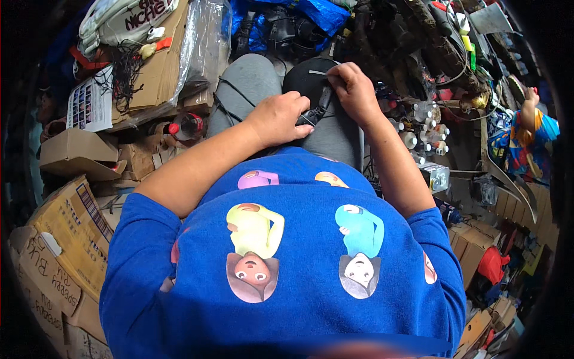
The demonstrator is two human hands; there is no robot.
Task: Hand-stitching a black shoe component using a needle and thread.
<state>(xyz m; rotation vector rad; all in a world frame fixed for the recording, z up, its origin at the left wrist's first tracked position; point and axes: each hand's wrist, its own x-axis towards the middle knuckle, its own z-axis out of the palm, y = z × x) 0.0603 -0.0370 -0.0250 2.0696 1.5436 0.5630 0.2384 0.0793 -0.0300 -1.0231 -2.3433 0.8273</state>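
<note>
Across my right thigh lies a black shoe-like piece (299,81) with a rounded end, a pale strip near its top and a glossy dark strap-like part (323,106). My left hand (278,118) is closed on the near end of that piece, thumb and fingers pinching its edge. At the far right side of it, my right hand (355,90) has its fingertips pinched together. Whatever they hold is too small to make out. A thin black cord (239,91) trails over my left knee, its ends partly hidden.
Left of me are flattened cardboard (158,75), an open carton (78,152), a red-capped bottle (190,127) and a large box (75,233). Ahead, black shoes (280,30) lie on blue plastic. Several small bottles (427,128) stand to the right, near a red cloth (491,266).
</note>
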